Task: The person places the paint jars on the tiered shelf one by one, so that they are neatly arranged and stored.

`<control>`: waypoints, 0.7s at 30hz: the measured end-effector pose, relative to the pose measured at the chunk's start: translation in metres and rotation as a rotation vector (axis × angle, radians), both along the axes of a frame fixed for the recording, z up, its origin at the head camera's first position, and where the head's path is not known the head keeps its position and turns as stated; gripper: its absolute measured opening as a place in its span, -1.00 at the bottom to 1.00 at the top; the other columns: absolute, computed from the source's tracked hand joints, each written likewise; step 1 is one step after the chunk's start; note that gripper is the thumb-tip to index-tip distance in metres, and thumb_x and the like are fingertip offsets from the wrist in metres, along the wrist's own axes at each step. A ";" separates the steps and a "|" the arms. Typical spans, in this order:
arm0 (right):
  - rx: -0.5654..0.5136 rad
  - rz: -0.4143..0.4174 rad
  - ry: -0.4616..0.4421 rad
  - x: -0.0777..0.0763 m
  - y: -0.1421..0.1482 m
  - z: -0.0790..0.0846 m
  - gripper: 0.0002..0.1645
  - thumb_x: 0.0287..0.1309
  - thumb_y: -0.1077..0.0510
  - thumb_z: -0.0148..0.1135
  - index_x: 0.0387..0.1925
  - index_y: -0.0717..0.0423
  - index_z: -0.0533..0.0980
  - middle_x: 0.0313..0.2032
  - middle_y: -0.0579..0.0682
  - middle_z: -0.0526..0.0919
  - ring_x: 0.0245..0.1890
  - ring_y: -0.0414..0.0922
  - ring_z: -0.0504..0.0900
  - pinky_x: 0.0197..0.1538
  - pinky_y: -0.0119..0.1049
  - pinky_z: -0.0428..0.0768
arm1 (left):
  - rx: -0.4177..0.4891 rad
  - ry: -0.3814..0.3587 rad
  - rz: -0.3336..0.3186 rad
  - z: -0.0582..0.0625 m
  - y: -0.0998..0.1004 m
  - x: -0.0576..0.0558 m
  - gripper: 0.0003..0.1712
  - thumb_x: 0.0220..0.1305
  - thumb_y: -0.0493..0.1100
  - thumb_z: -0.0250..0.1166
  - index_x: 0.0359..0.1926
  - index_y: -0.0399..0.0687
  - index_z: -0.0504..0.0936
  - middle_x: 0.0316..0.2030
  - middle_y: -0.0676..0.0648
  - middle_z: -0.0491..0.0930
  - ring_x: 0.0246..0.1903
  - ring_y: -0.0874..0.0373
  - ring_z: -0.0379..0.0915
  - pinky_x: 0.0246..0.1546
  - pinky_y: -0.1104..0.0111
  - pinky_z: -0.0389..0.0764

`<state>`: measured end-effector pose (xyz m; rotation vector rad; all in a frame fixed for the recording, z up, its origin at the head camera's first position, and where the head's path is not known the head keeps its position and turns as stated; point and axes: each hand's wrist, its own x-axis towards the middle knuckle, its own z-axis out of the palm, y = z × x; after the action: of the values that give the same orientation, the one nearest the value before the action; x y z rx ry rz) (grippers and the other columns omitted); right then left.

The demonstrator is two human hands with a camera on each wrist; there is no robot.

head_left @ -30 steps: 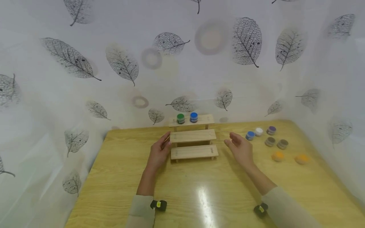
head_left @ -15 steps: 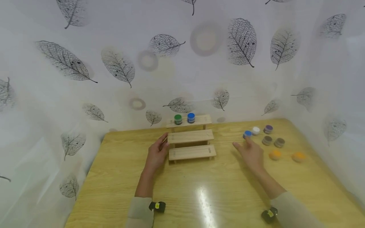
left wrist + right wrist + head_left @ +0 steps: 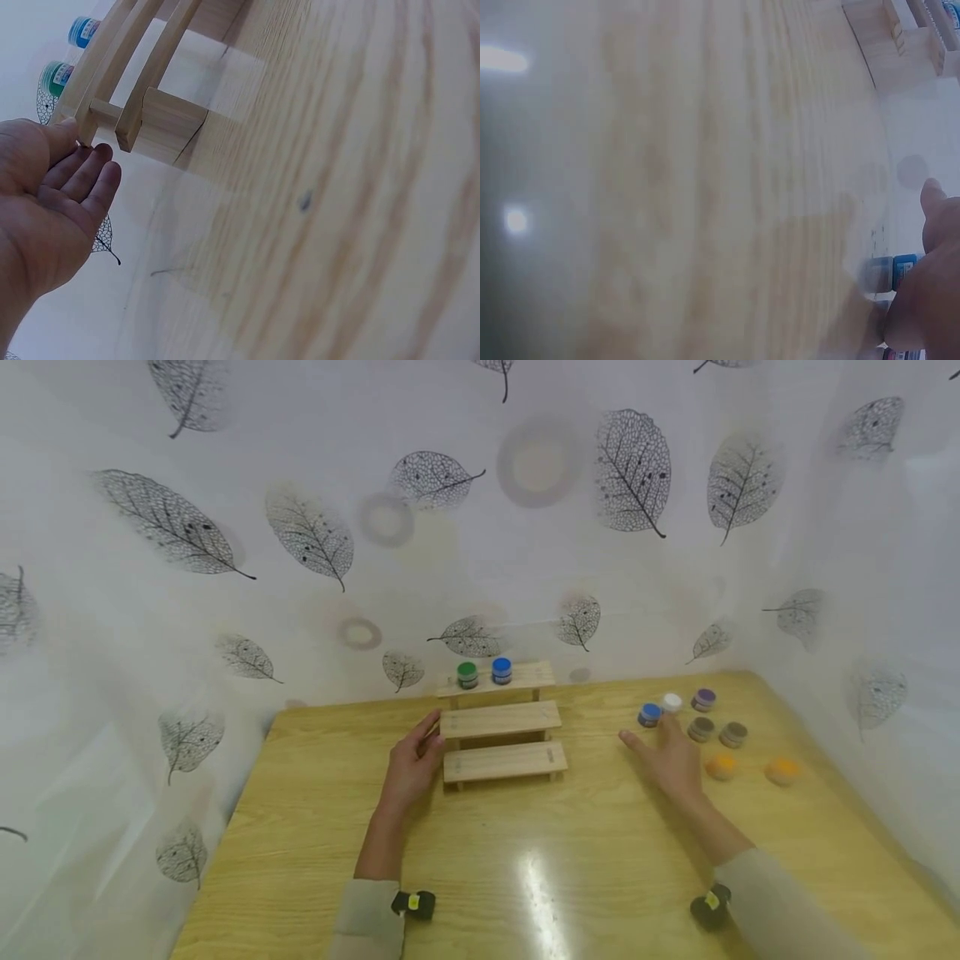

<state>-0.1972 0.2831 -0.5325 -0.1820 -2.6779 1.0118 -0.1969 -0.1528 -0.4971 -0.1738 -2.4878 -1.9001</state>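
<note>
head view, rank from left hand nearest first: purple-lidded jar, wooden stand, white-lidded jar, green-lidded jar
1. Wooden stand, beside the left hand
2. Green-lidded jar, on the stand's top
3. White-lidded jar, right of the stand
4. Purple-lidded jar, farther right

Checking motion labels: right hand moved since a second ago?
Yes, rightward in the head view: the right hand is now farther from the wooden rack and nearer the white jar.

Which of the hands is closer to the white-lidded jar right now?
The right. The right hand is just in front of the white-lidded jar; the left hand is farther off, at the left end of the wooden stand.
</note>
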 end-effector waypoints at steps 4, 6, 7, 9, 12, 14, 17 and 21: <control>-0.016 -0.006 0.010 -0.004 0.003 0.000 -0.08 0.40 -0.24 0.37 0.41 0.38 0.36 0.35 0.52 0.43 0.31 0.53 0.44 0.36 0.44 0.43 | -0.001 -0.004 -0.002 0.000 0.000 0.000 -0.41 0.64 -0.14 0.18 0.59 0.09 0.35 0.51 -0.14 0.39 0.44 -0.04 0.41 0.38 0.22 0.53; -0.025 -0.017 0.019 -0.006 0.004 0.000 -0.16 0.42 -0.17 0.37 0.41 0.36 0.38 0.33 0.51 0.47 0.30 0.52 0.45 0.36 0.44 0.43 | 0.001 -0.003 -0.005 0.000 -0.001 0.000 -0.41 0.64 -0.14 0.17 0.59 0.11 0.35 0.51 -0.12 0.38 0.45 -0.02 0.40 0.38 0.24 0.53; -0.030 -0.026 0.020 -0.007 0.004 0.000 -0.19 0.44 -0.13 0.37 0.42 0.36 0.38 0.32 0.50 0.49 0.30 0.50 0.46 0.37 0.43 0.43 | 0.002 -0.003 -0.007 0.000 -0.001 0.000 -0.41 0.64 -0.14 0.17 0.60 0.11 0.35 0.52 -0.12 0.37 0.44 -0.02 0.40 0.38 0.25 0.53; -0.053 -0.049 0.026 -0.009 0.004 0.000 -0.25 0.46 -0.04 0.35 0.43 0.34 0.40 0.31 0.48 0.51 0.31 0.47 0.47 0.40 0.39 0.42 | 0.003 -0.003 -0.011 -0.001 -0.001 0.000 -0.40 0.64 -0.15 0.17 0.60 0.11 0.34 0.52 -0.11 0.36 0.45 -0.02 0.40 0.38 0.25 0.53; -0.095 -0.090 0.030 -0.013 0.004 0.000 -0.29 0.49 0.04 0.31 0.46 0.35 0.38 0.33 0.44 0.51 0.35 0.42 0.47 0.45 0.33 0.40 | 0.003 -0.009 -0.009 -0.002 -0.001 0.000 -0.40 0.64 -0.15 0.17 0.60 0.10 0.33 0.53 -0.10 0.36 0.44 -0.01 0.41 0.38 0.25 0.53; -0.126 -0.121 0.036 -0.015 0.002 0.000 -0.33 0.51 0.06 0.30 0.44 0.36 0.40 0.31 0.42 0.54 0.34 0.39 0.50 0.45 0.29 0.43 | -0.001 -0.013 -0.004 -0.002 -0.001 -0.001 -0.39 0.64 -0.15 0.17 0.61 0.07 0.33 0.53 -0.10 0.36 0.44 -0.01 0.41 0.38 0.26 0.53; -0.158 -0.171 0.044 -0.019 -0.001 0.001 -0.40 0.51 0.08 0.30 0.39 0.35 0.46 0.27 0.39 0.59 0.29 0.35 0.56 0.41 0.25 0.49 | -0.008 -0.018 0.005 -0.002 0.000 -0.001 -0.39 0.64 -0.15 0.17 0.61 0.06 0.33 0.53 -0.08 0.37 0.43 0.00 0.42 0.38 0.27 0.53; -0.200 -0.214 0.080 -0.021 -0.004 0.000 -0.47 0.47 0.11 0.34 0.31 0.33 0.53 0.20 0.33 0.67 0.23 0.29 0.64 0.38 0.18 0.55 | -0.013 -0.015 0.009 -0.002 0.000 -0.001 -0.39 0.64 -0.15 0.17 0.61 0.06 0.33 0.53 -0.07 0.36 0.43 0.00 0.43 0.38 0.25 0.54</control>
<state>-0.2186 0.2788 -0.5323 -0.4483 -2.4215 1.1880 -0.1979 -0.1526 -0.4987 -0.1489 -2.5065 -1.8890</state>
